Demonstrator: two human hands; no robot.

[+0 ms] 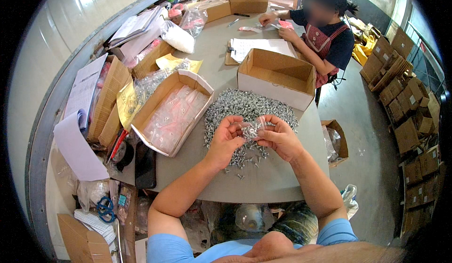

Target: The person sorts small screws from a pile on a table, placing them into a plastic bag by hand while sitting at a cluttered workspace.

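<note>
Between my two hands is a small clear plastic bag [252, 129] with several screws in it. My left hand [227, 138] pinches its left side, and my right hand [281, 138] grips its right side with thumb and fingers. Both hands are over a broad pile of silver screws [249, 102] on the grey table [188, 178]. Left of the pile, an open white-edged cardboard box [184, 130] holds many flat clear bags [173, 117] with pink marks. Behind the pile stands an open, seemingly bare-bottomed cardboard box [275, 85].
A black phone [145, 165] lies at the table's left edge, near boxes with papers [84, 89]. Blue-handled scissors [105, 209] hang below. Across the table a co-worker [325, 37] handles small bags by a clipboard [259, 48]. Cartons [407, 98] are stacked along the right.
</note>
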